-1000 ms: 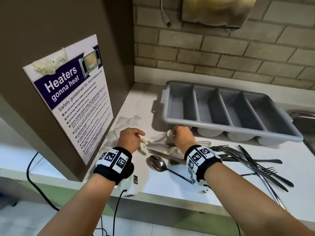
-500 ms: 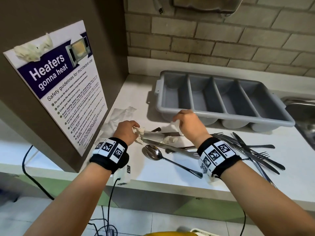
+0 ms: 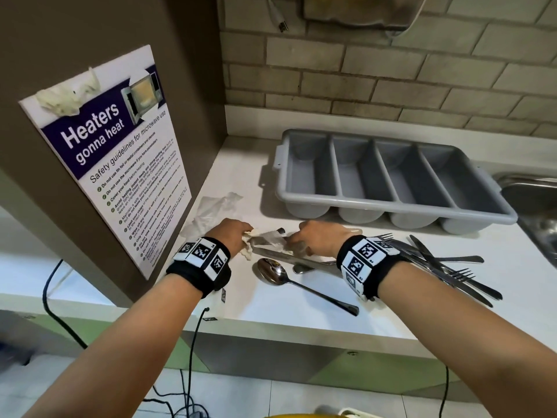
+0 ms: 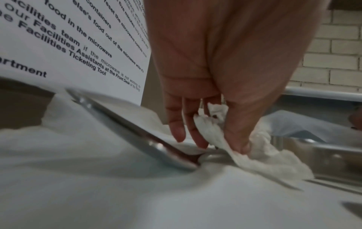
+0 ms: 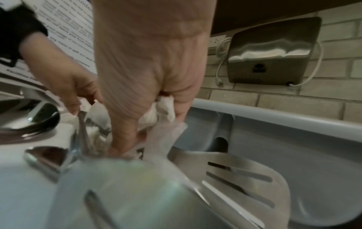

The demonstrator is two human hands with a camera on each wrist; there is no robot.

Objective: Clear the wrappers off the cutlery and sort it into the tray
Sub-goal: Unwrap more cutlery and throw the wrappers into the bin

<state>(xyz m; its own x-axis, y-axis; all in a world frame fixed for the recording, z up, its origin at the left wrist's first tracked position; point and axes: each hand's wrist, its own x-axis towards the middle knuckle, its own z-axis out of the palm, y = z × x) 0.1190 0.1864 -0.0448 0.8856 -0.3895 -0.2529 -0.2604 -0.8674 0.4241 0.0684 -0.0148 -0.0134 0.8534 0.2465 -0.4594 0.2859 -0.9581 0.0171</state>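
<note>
A white paper wrapper stretches between my two hands over the white counter, with a dark cutlery tip poking out of it. My left hand pinches its left end; in the left wrist view, thumb and fingers of that hand squeeze the crumpled wrapper. My right hand grips the right end, and the right wrist view shows this hand with the tissue bunched in its palm. The grey four-slot tray lies behind, with nothing in it. A bare spoon and knife lie just below my hands.
A pile of forks and knives lies right of my right wrist. A loose crumpled wrapper sits by the brown cabinet wall with its poster. A steel sink edges the far right. A brick wall backs the counter.
My right hand came down from the tray's front edge to the wrapper and took hold of it. The left hand stayed on the wrapper's left end.
</note>
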